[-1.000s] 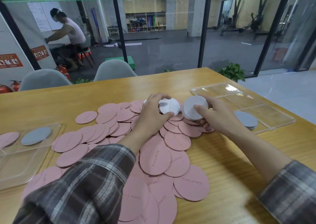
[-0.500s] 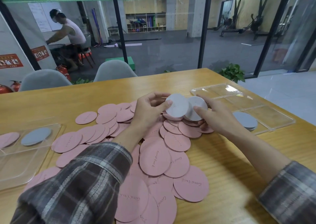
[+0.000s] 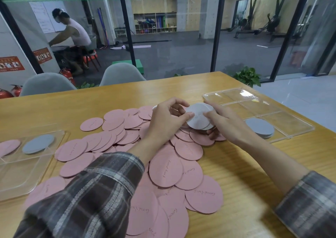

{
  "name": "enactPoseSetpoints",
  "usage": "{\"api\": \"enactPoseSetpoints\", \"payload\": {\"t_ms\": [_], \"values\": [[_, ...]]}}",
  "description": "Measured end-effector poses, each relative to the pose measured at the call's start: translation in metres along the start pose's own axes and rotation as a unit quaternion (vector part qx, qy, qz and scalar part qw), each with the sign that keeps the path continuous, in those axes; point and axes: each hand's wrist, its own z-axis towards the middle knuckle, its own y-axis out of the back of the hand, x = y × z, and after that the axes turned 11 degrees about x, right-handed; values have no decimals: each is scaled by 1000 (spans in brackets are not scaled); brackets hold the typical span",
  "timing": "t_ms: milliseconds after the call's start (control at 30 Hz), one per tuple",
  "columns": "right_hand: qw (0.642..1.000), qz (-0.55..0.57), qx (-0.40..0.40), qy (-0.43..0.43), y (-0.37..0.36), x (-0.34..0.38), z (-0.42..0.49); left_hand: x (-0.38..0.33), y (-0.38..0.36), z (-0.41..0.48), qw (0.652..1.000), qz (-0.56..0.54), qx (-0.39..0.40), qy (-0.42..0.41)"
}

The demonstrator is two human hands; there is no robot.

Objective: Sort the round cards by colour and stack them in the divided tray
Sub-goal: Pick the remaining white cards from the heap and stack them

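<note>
Several pink round cards lie spread in a loose heap across the wooden table. Above the heap's far end, both hands hold white round cards that overlap. My left hand pinches the front white card at its left edge between thumb and fingers. My right hand grips the white cards from the right, thumb on top. A clear divided tray at the right holds a small stack of grey cards in its near left compartment.
A second clear tray at the left edge holds a pink card and a grey card. Two grey chairs stand behind the table's far edge, with a glass wall beyond. The table's right edge drops to the floor.
My left hand lifted its white card off the heap and brought it right against the white card in my right hand. The two cards now overlap.
</note>
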Motion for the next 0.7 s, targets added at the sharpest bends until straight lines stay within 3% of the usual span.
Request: {"api": "enactPoseSetpoints", "payload": {"t_ms": [333,500,567,700], "values": [[998,-55,-11,9,-4,4,-5,2,-4,-1,996,87,5,-15],[999,-43,-13,-2,-3,3,-6,17,13,8,969,234,-64,-43],[999,-47,-12,-4,-3,2,-5,24,19,11,946,321,-43,5],[999,-43,-11,-5,-2,1,-4,27,19,11,895,407,79,165]]}}
